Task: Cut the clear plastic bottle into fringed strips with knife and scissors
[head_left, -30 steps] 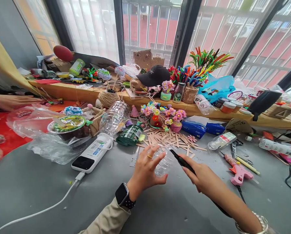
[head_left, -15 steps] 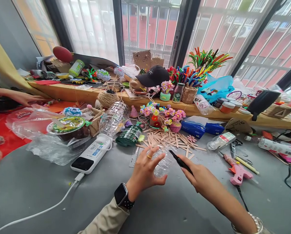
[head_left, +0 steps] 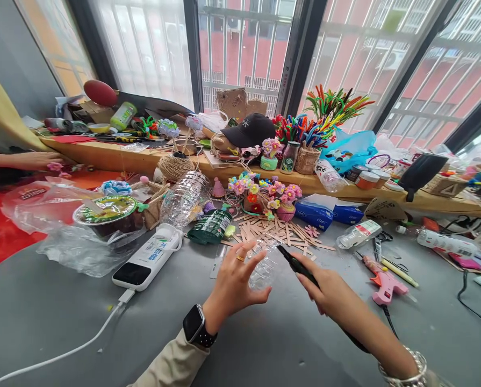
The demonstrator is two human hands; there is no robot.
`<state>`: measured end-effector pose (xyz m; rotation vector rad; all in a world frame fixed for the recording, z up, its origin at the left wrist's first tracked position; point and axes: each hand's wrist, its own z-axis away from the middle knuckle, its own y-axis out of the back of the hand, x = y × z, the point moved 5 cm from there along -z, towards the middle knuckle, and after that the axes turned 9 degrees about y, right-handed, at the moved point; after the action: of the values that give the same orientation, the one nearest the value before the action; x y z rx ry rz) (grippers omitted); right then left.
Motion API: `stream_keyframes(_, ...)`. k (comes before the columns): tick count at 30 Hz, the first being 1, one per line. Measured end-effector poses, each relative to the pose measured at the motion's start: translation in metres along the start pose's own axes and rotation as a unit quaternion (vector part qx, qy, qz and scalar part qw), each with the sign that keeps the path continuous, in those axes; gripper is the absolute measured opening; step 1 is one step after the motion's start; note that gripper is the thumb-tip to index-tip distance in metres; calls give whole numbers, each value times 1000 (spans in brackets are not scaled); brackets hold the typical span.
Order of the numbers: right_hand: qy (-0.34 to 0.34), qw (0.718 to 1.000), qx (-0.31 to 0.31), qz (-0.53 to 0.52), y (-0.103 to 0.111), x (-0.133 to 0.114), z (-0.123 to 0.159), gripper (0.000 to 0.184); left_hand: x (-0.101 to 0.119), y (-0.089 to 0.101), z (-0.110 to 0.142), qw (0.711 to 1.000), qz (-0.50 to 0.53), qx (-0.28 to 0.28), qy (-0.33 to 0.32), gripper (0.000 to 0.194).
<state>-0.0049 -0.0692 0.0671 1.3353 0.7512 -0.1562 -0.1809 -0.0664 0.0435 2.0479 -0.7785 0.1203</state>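
My left hand, with a ring and a watch, curves its spread fingers around a clear ribbed plastic bottle piece and holds it just above the grey table. In my right hand is a slim black utility knife, angled up and left. Its tip meets the upper right edge of the bottle piece; the thin blade is hard to make out. Behind them lie loose wooden craft sticks and a green-labelled bottle part.
On the left are a white power bank with its cable and a lidded bowl. A pink glue gun, scissors and a clear bottle lie right. Crowded craft supplies line the ledge. Another person's hand is far left.
The view has shifted slightly, so most things sit a little further left. Both hands keep nearly the same pose on the bottle piece and knife. The other person's hand has moved a little.
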Motion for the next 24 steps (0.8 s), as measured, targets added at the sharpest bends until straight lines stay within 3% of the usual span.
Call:
stream_keyframes(8,4,998,-6,-54,-13,5,-9,46,-1,0,1,1000,-2,10,0,56)
stream_keyframes(24,7,1000,-14,-16,-19,7,-9,49,1,-2,5,1000,-12,26,-6,60)
